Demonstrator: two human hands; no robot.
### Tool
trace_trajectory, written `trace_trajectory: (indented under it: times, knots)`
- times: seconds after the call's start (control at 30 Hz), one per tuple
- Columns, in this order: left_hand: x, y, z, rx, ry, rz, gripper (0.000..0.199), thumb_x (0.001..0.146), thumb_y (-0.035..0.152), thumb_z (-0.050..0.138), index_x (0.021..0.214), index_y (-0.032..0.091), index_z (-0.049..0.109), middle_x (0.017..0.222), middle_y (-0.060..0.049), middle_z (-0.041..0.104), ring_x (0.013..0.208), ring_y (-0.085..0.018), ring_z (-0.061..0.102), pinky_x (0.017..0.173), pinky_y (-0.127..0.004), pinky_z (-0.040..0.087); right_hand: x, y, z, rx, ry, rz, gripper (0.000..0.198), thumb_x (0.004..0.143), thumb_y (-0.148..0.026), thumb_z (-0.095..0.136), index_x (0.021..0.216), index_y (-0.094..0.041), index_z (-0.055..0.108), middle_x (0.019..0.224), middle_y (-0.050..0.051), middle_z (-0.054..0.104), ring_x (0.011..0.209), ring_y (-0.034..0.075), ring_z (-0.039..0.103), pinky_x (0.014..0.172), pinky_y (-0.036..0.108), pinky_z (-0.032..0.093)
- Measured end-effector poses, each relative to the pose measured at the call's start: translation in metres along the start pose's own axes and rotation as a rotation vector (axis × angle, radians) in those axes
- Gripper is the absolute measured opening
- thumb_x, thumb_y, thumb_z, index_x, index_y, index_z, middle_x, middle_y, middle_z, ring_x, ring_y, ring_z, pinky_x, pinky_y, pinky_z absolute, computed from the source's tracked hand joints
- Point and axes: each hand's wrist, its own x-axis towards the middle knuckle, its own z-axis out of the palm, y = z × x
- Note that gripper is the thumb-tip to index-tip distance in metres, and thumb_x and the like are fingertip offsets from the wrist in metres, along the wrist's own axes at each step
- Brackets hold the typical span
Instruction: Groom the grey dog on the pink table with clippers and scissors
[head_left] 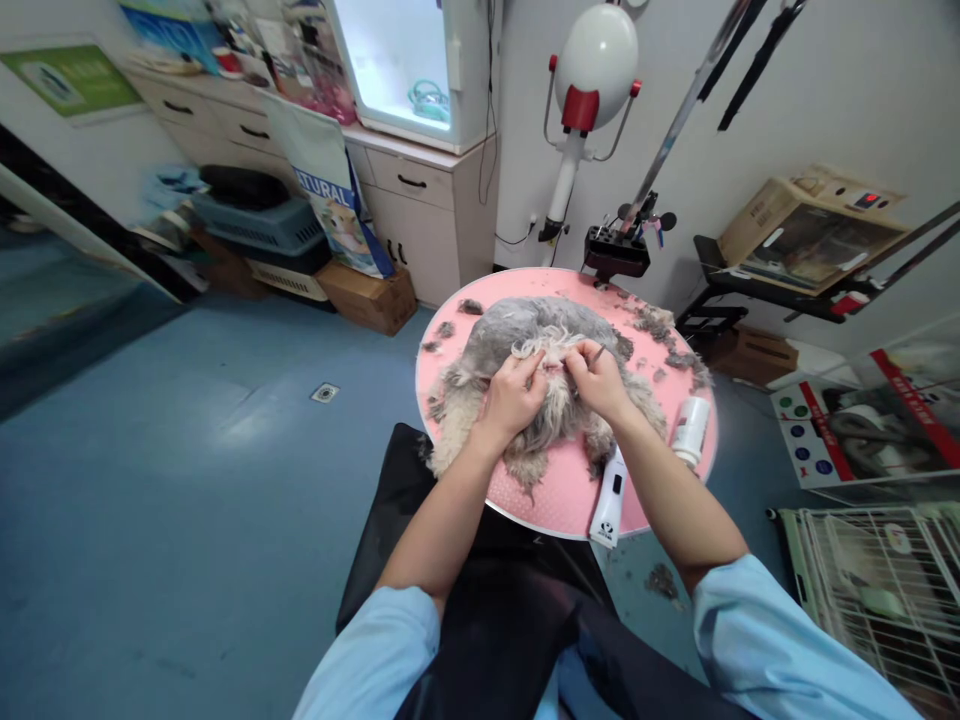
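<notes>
A dog with grey, close-cut fur on its back and longer pale fur on its head and legs lies on a round pink grooming table. My left hand is closed with its fingertips in the fur at one side of the head. From the other side, my right hand pinches the head fur; a small dark thing shows by its fingers, too small to name. The fingertips of both hands are close together. Below my right forearm lies a white hair clipper, and a white bottle lies near the right edge.
Tufts of cut fur are scattered over the table. Behind it stand a white dryer on a post and a dark tool holder. A cardboard box is on the floor at the left, a wire cage at the right.
</notes>
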Motion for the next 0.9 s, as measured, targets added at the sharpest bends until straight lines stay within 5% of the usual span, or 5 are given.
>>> trace_trajectory:
  times: [0.17,0.5,0.7,0.9]
  knots:
    - [-0.003,0.001,0.002,0.007,-0.011,-0.025,0.036,0.085,0.018,0.053,0.118,0.016,0.069,0.106,-0.01,0.071,0.097,-0.02,0.068,0.091,-0.034,0.056,-0.001,-0.013,0.002,-0.195,-0.019,-0.142,0.013,0.077,-0.028,0.058,0.066,-0.023,0.055,0.07,0.002,0.06,0.071,0.019,0.053,0.071,0.033,0.042]
    - [-0.011,0.005,0.002,-0.054,0.188,-0.204,0.032,0.083,0.012,0.051,0.11,0.016,0.068,0.105,-0.009,0.072,0.101,-0.02,0.067,0.095,-0.033,0.052,-0.004,0.002,0.017,0.323,0.157,0.199,0.029,0.084,-0.043,0.049,0.064,-0.022,0.053,0.06,0.0,0.056,0.057,0.015,0.051,0.057,0.027,0.042]
    - [-0.01,0.01,-0.002,-0.174,0.2,-0.329,0.021,0.084,0.029,0.063,0.102,0.018,0.065,0.1,-0.007,0.073,0.097,-0.021,0.068,0.089,-0.033,0.053,-0.008,0.0,0.015,0.218,0.069,0.042,0.034,0.087,-0.051,0.052,0.072,-0.021,0.059,0.068,0.001,0.058,0.066,0.016,0.053,0.067,0.031,0.046]
    - [-0.001,0.015,-0.005,-0.289,0.192,-0.377,0.008,0.085,0.024,0.059,0.089,0.019,0.064,0.086,-0.002,0.07,0.082,-0.017,0.066,0.078,-0.027,0.052,-0.008,-0.004,0.011,0.031,-0.053,-0.103,0.026,0.082,-0.043,0.06,0.092,-0.021,0.071,0.083,0.003,0.058,0.077,0.019,0.054,0.075,0.034,0.046]
